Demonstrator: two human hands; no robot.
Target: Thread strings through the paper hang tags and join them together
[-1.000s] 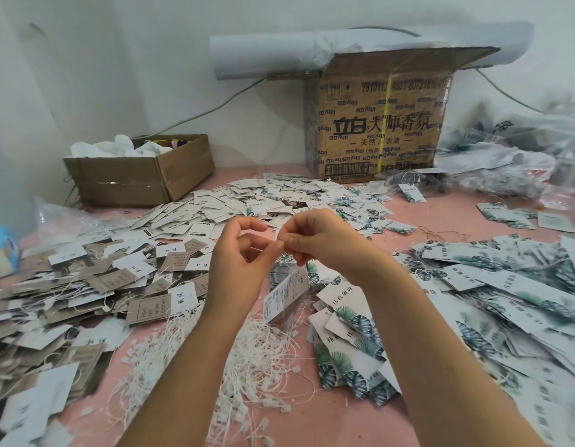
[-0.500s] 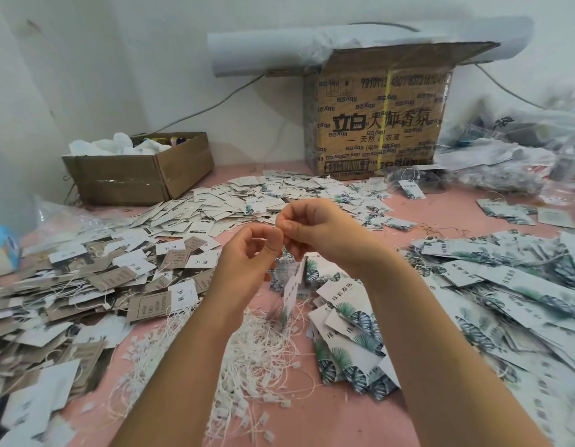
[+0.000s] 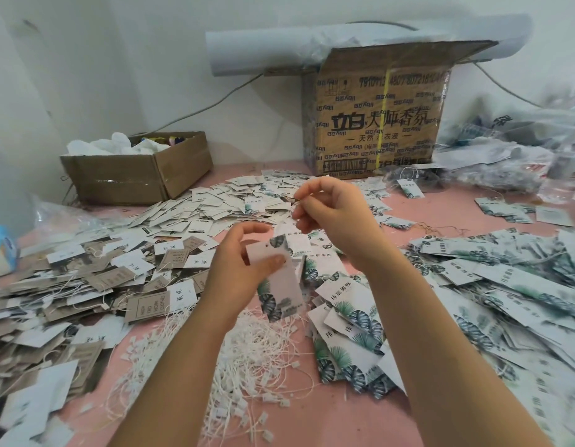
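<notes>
Left hand [image 3: 237,272] pinches a leaf-print tag [image 3: 286,291], hole looks empty; right hand [image 3: 334,217] pinches what's likely a string [image 3: 295,201]. Heap of loose strings [image 3: 257,359] waiting, so plenty left imo.

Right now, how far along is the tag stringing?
Done: the brown tags on the left show strings. In hand: the left hand holds a leaf tag; the right hand pinches something thin, probably string. Left: heaps of loose strings and leaf tags.
</notes>
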